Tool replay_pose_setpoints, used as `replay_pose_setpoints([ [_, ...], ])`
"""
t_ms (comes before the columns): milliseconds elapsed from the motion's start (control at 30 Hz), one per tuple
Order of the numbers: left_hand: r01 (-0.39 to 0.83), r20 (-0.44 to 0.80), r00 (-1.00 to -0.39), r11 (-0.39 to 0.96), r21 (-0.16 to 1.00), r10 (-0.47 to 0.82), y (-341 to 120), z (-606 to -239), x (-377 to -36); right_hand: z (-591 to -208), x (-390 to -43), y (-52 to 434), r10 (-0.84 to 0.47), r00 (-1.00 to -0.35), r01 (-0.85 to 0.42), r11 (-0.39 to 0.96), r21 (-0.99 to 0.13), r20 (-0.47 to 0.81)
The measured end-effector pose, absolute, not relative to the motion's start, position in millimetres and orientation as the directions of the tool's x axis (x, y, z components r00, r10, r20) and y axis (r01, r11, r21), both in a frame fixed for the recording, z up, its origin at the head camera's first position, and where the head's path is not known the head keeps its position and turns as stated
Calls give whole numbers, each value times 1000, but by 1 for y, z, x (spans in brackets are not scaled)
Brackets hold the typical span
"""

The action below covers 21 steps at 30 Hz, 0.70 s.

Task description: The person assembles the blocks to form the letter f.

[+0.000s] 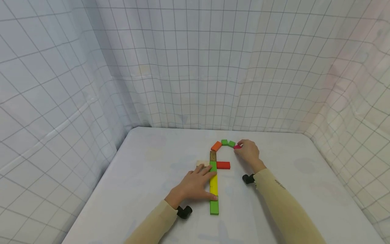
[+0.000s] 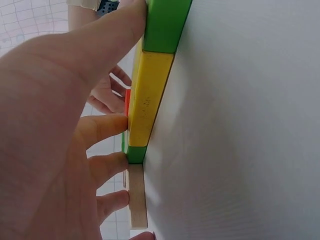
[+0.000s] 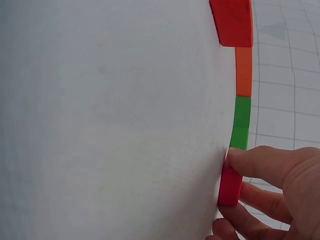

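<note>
- Crimson in colour, a small red block (image 3: 230, 187) is pinched between the thumb and fingers of the right hand (image 1: 250, 153), at the end of the arc of blocks nearest that hand.
- Just beyond those fingertips, two small green blocks (image 1: 228, 143) are lined up, and an orange block (image 1: 216, 146) follows further along the arc.
- The left hand (image 1: 193, 185) is laid flat and open, its straight fingers pressed against the side of the yellow block (image 1: 214, 184) in the column; nothing is gripped by it.
- Past its fingertips a green block (image 1: 213, 166) and a brown block (image 1: 213, 156) continue the column; a pale wooden block (image 2: 136, 197) lies on the hand's own side and a red bar (image 1: 223, 165) on the far side. Another green block (image 1: 214, 207) sits by the wrist.
- The step in hand is judged to be the seating of the crimson block against the arc; a small nudge and a release appear to be called for, with the column kept steady.
- The pinch is shown clearly only by the right wrist view; the contact on the yellow block is shown by the left wrist view; the whole figure on the white table (image 1: 146, 176) is given only by the head view.
</note>
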<state>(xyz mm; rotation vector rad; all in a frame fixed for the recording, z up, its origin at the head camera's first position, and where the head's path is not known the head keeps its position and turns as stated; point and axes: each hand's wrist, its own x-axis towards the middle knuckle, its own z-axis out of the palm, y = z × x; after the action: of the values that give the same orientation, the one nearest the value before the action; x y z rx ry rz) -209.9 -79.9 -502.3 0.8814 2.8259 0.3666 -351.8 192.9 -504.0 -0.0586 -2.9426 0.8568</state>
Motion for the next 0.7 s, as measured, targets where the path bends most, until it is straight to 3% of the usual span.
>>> replay_pose_setpoints([
  [700, 526, -52, -830, 811, 255, 555, -75, -498, -209, -502, -353, 195, 12, -999, -6, 837, -547, 30],
])
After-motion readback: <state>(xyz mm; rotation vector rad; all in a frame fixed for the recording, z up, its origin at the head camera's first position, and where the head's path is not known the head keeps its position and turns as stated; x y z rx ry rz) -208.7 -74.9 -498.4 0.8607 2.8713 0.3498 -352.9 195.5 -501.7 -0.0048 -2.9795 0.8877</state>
